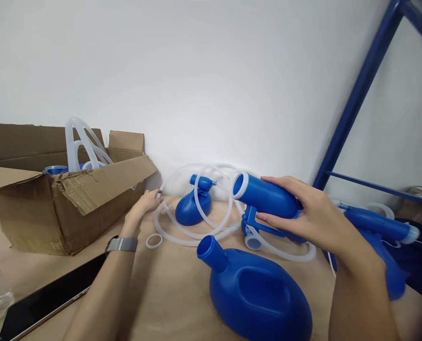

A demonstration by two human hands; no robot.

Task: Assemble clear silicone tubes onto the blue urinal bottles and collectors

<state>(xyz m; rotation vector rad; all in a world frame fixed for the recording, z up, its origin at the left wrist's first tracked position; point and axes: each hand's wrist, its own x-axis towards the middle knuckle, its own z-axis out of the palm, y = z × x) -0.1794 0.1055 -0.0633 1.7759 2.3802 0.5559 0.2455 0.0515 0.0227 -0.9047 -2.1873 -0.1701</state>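
while the right forearm slanted up and left from the lower right edge, the right hand (314,213) gripped a blue cup (268,195) from its right side, fingers over the top, thumb underneath. cup was held up beyond the jug (259,289), near the wall (211,94). long axis close to level, dipping slightly to the right; white-rimmed mouth faced left and a little toward the viewer, rounded end toward the palm. blue clip (252,217) showed just below it; could not tell whether they touched.

left arm reached forward from the bottom edge, watch (123,244) at the wrist. left hand (147,203) lay palm down beside the box (29,218), fingertips at the hose (182,241); could not tell if they pinched it. white ring (149,244) lay nearby on the table (168,293). jug's neck pointed up and left.
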